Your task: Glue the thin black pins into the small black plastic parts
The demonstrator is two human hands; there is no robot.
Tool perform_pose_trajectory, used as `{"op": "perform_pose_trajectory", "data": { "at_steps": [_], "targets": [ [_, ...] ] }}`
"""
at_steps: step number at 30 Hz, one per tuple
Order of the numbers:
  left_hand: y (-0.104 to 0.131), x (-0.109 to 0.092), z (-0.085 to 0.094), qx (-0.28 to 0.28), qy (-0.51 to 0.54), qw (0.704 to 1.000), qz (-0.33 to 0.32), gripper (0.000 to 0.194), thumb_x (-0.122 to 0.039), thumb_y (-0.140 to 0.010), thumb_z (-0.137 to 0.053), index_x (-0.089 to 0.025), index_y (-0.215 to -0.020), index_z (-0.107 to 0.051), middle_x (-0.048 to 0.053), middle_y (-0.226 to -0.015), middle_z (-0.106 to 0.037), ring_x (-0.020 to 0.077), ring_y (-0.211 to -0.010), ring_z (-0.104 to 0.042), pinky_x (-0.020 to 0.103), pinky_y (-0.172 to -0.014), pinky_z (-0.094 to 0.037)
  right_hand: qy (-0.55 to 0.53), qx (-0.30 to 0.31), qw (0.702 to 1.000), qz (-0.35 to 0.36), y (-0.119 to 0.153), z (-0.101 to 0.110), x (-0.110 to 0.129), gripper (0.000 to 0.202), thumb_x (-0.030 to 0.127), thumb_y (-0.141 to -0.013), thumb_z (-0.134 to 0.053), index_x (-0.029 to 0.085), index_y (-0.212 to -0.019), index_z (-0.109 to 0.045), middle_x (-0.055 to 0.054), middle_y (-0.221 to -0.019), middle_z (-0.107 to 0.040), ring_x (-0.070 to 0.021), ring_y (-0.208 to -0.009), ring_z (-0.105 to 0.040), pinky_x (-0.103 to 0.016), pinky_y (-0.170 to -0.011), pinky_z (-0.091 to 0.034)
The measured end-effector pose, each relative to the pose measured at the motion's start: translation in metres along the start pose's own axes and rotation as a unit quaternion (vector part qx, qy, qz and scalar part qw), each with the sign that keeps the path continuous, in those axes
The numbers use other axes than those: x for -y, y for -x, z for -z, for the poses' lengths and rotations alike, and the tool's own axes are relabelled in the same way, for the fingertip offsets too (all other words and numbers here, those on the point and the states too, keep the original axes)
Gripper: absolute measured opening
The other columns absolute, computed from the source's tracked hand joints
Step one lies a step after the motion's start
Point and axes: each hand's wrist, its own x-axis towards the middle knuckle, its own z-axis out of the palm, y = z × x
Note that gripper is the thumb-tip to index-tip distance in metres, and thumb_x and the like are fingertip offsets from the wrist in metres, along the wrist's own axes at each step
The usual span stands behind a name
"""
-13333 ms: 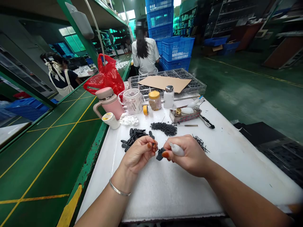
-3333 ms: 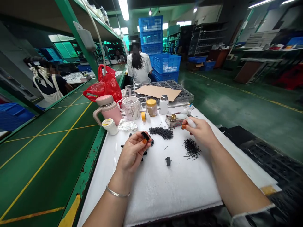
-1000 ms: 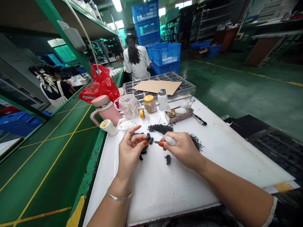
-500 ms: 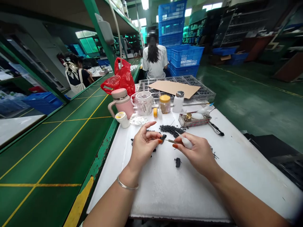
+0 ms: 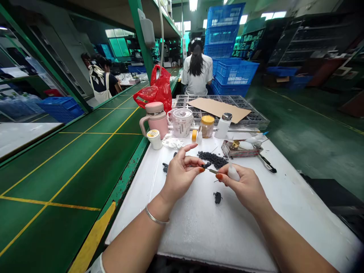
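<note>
My left hand (image 5: 182,172) pinches a small black part (image 5: 207,165) between thumb and finger, the index finger raised. My right hand (image 5: 246,185) holds a thin metal-tipped tool (image 5: 212,171), its fine tip meeting the black part. A small white squeeze bottle (image 5: 233,173) with a narrow nozzle is also tucked in the right hand's fingers. Just behind the hands lies a pile of small black rings (image 5: 213,159). One dark part (image 5: 217,197) rests on the white tabletop (image 5: 199,235) between my forearms. More black pieces (image 5: 165,167) lie left of my left hand, partly hidden by it.
A pink mug (image 5: 157,123), a white tub (image 5: 154,139), a yellow-lidded jar (image 5: 207,127) and a metal-capped bottle (image 5: 223,126) line the back. At right sit a small tool box (image 5: 241,151) and a black-handled knife (image 5: 267,164). A green conveyor (image 5: 85,167) runs along the left.
The view has shifted, so the scene sits further right. The thin tool's tip has moved from just short of the black part to meet it. Both hands keep their holds.
</note>
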Motion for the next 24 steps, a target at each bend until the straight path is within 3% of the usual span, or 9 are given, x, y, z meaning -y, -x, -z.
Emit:
{"op": "perform_pose_trajectory", "data": {
  "at_steps": [4, 8, 10, 12, 15, 17, 19, 21, 24],
  "targets": [
    [0.001, 0.001, -0.001, 0.009, 0.010, 1.000, -0.010, 0.061, -0.007, -0.071, -0.068, -0.020, -0.126, -0.045, 0.003, -0.082, -0.067, 0.0132, -0.075, -0.061, 0.024, -0.070, -0.050, -0.159, 0.117, 0.976, -0.087, -0.003, 0.001, -0.006, 0.033, 0.045, -0.078, -0.066, 0.016, -0.067, -0.055, 0.000, -0.056, -0.053, -0.0090, -0.048, -0.039, -0.022, -0.045, -0.024],
    [0.001, 0.001, -0.006, 0.002, 0.043, 0.999, 0.002, 0.057, -0.007, -0.070, -0.067, -0.019, -0.122, -0.045, 0.002, -0.079, -0.066, 0.0134, -0.072, -0.061, 0.025, -0.069, -0.051, -0.209, 0.160, 0.957, -0.118, -0.004, 0.002, -0.006, 0.030, 0.042, -0.078, -0.064, 0.016, -0.067, -0.054, 0.002, -0.053, -0.049, -0.0075, -0.045, -0.034, -0.022, -0.043, -0.019],
    [0.001, 0.003, -0.008, -0.011, 0.070, 0.997, 0.015, 0.053, -0.008, -0.070, -0.069, -0.018, -0.117, -0.045, 0.002, -0.079, -0.066, 0.0137, -0.072, -0.062, 0.026, -0.069, -0.052, -0.139, 0.126, 0.978, -0.091, -0.002, 0.001, -0.003, 0.031, 0.044, -0.079, -0.063, 0.017, -0.067, -0.055, 0.001, -0.053, -0.051, -0.0090, -0.046, -0.038, -0.022, -0.044, -0.023],
    [0.000, 0.007, -0.008, -0.028, 0.094, 0.995, 0.030, 0.050, -0.010, -0.070, -0.070, -0.018, -0.113, -0.046, 0.002, -0.080, -0.065, 0.0133, -0.071, -0.062, 0.027, -0.070, -0.052, 0.001, 0.029, 1.000, -0.009, 0.002, -0.002, 0.000, 0.029, 0.042, -0.079, -0.064, 0.017, -0.066, -0.058, 0.000, -0.057, -0.056, -0.0115, -0.051, -0.045, -0.024, -0.048, -0.030],
    [0.000, 0.013, -0.007, -0.049, 0.119, 0.991, 0.048, 0.048, -0.013, -0.070, -0.073, -0.017, -0.110, -0.047, 0.002, -0.083, -0.065, 0.0116, -0.069, -0.062, 0.026, -0.069, -0.053, 0.172, -0.115, 0.967, 0.147, 0.009, -0.007, 0.006, 0.019, 0.035, -0.080, -0.064, 0.018, -0.071, -0.062, -0.002, -0.064, -0.061, -0.0139, -0.059, -0.052, -0.026, -0.058, -0.035],
    [0.000, 0.016, -0.006, -0.057, 0.128, 0.989, 0.050, 0.046, -0.013, -0.070, -0.074, -0.017, -0.109, -0.049, 0.002, -0.085, -0.065, 0.0110, -0.070, -0.062, 0.024, -0.069, -0.053, 0.192, -0.143, 0.954, 0.181, 0.012, -0.008, 0.009, 0.017, 0.034, -0.079, -0.064, 0.018, -0.072, -0.063, -0.003, -0.066, -0.063, -0.0148, -0.061, -0.053, -0.027, -0.060, -0.035],
    [0.000, 0.016, -0.006, -0.061, 0.124, 0.990, 0.035, 0.042, -0.013, -0.071, -0.073, -0.016, -0.108, -0.052, 0.002, -0.086, -0.064, 0.0111, -0.074, -0.062, 0.023, -0.071, -0.053, 0.132, -0.102, 0.979, 0.115, 0.012, -0.007, 0.011, 0.021, 0.036, -0.077, -0.065, 0.017, -0.069, -0.062, -0.003, -0.064, -0.063, -0.0150, -0.059, -0.054, -0.027, -0.057, -0.036],
    [0.001, 0.015, -0.008, -0.056, 0.107, 0.993, 0.009, 0.038, -0.013, -0.073, -0.071, -0.016, -0.107, -0.054, 0.002, -0.087, -0.064, 0.0115, -0.077, -0.062, 0.023, -0.072, -0.054, -0.014, 0.005, 1.000, -0.010, 0.008, -0.004, 0.011, 0.025, 0.039, -0.076, -0.064, 0.017, -0.067, -0.059, -0.002, -0.056, -0.058, -0.0130, -0.050, -0.050, -0.024, -0.048, -0.033],
    [0.002, 0.013, -0.010, -0.033, 0.086, 0.996, -0.018, 0.036, -0.014, -0.075, -0.069, -0.018, -0.109, -0.057, 0.003, -0.087, -0.064, 0.0121, -0.079, -0.062, 0.023, -0.072, -0.054, -0.222, 0.161, 0.951, -0.142, 0.001, 0.001, 0.007, 0.024, 0.039, -0.074, -0.062, 0.016, -0.068, -0.057, 0.002, -0.047, -0.049, -0.0089, -0.038, -0.039, -0.021, -0.039, -0.021]
  ]
}}
